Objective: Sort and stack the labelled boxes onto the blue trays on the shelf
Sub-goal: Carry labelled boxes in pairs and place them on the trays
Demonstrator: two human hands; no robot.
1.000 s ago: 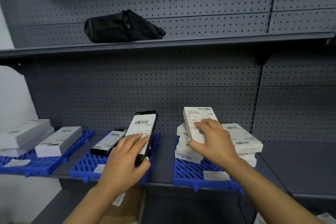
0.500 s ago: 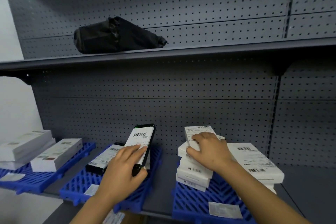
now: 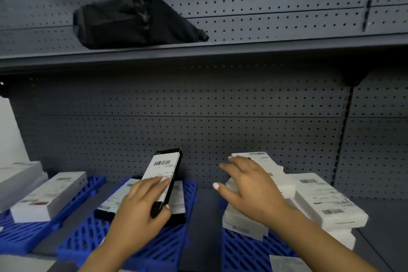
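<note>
Grey pegboard shelf (image 3: 198, 210) carrying three blue trays, task well advanced by the look of it. The right tray (image 3: 240, 252) bears the largest load, a pile of white boxes (image 3: 326, 203) several layers deep and loosely squared; the left tray (image 3: 19, 238) bears white boxes (image 3: 47, 196) stacked and side by side; the middle tray (image 3: 92, 240) bears black boxes (image 3: 114, 201) lying flat. A black bag (image 3: 132, 20) lies on the upper shelf, apart from the sorting. Left to do, as judged here: setting down the box in hand and straightening the right pile; whether more boxes wait out of view cannot be told. The right hand (image 3: 249, 185), fingers spread and nearly straight, rests over the left part of the white pile without closing on any box. The left hand (image 3: 141, 207), fingers and thumb clamped on its lower end, holds a black box with a white label (image 3: 164, 174) tilted above the middle tray. Every label shows a barcode and lines of print; none is sharp enough to read, and no brand is legible.
</note>
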